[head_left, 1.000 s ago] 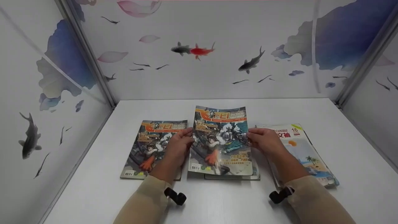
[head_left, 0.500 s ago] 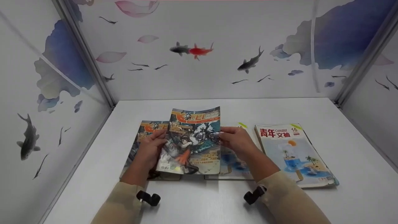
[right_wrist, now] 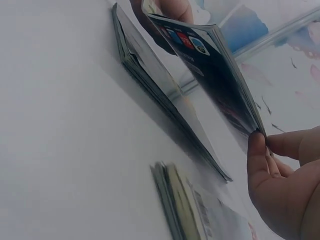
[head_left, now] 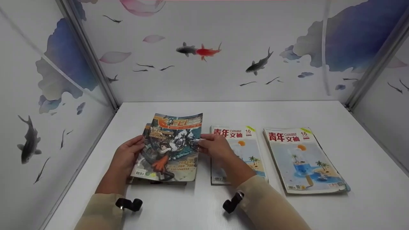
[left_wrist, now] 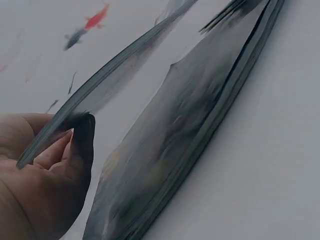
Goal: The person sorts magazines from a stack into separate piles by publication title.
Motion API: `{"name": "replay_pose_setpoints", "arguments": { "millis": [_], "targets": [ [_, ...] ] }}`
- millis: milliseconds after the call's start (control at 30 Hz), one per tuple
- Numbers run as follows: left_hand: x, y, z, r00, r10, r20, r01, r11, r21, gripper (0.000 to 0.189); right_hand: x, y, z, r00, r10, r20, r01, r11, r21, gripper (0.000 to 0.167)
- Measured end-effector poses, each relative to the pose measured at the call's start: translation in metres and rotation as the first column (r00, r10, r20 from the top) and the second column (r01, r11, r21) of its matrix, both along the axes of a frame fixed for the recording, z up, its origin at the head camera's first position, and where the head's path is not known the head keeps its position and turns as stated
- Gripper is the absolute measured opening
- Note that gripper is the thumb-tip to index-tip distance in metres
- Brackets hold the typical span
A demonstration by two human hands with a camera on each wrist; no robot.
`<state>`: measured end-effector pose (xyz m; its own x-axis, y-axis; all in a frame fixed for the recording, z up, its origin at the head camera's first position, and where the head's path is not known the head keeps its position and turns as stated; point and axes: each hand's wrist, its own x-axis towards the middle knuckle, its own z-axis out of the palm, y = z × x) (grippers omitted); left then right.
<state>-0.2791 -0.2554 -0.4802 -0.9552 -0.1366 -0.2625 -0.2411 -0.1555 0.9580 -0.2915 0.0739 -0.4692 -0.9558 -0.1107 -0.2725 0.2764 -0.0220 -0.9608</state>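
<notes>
Both hands hold up a comic magazine (head_left: 169, 147) with an orange title and a figure in an orange skirt on its cover. My left hand (head_left: 124, 156) grips its left edge; my right hand (head_left: 219, 150) pinches the right edge. In the right wrist view its dark back cover (right_wrist: 210, 70) faces down. Below lies a stack of magazines (left_wrist: 165, 145), apart from the held one in the left wrist view and mostly hidden under it in the head view. Fingers of the right hand (right_wrist: 285, 175) pinch the magazine's edge from both sides.
A magazine pile (head_left: 252, 150) with red title characters lies in the middle, partly behind the right forearm. Another such pile (head_left: 310, 163), slightly askew, lies on the right. The white table (head_left: 191, 210) is enclosed by printed panels (head_left: 223, 80). Small black devices (head_left: 129, 204) are strapped to both wrists.
Both hands have carried the comic magazine leftward, from over the middle pile to over the left stack. The middle pile now shows more of its cover.
</notes>
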Motion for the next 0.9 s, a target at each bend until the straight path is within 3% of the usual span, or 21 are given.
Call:
{"name": "replay_pose_setpoints", "arguments": {
  "millis": [133,267,333,433,567,767,900],
  "targets": [
    [0.001,-0.02,0.001,1.0,0.011,0.029,-0.012,1.0,0.019,0.059,-0.001,-0.021,-0.006,1.0,0.014,0.007,-0.014,1.0,-0.018,0.038],
    [0.001,-0.029,-0.001,0.999,-0.005,0.038,0.004,0.999,0.04,0.062,-0.002,-0.032,-0.013,1.0,0.014,-0.018,-0.014,1.0,0.027,0.041],
    [0.001,-0.029,-0.004,1.0,-0.017,0.027,0.016,1.0,0.014,0.061,-0.003,-0.034,-0.016,0.999,0.021,-0.026,-0.019,0.998,0.054,0.042],
    [0.001,-0.028,-0.008,0.999,-0.024,0.024,0.026,0.995,-0.093,0.059,-0.002,-0.034,-0.021,0.998,0.051,-0.03,-0.048,0.994,0.096,0.043],
    [0.0,-0.026,-0.009,0.999,0.006,0.035,0.0,0.983,-0.184,0.06,-0.002,-0.032,-0.026,0.996,0.081,-0.034,-0.075,0.986,0.151,0.043],
    [0.0,-0.027,-0.005,0.999,0.032,0.028,-0.024,0.97,-0.242,0.059,0.0,-0.029,-0.023,0.997,0.065,-0.048,-0.053,0.975,0.216,0.043],
    [0.001,-0.027,-0.003,0.998,0.061,0.018,-0.057,0.981,-0.184,0.058,0.0,-0.024,-0.024,0.997,0.035,-0.072,-0.02,0.979,0.202,0.042]
  ]
}}
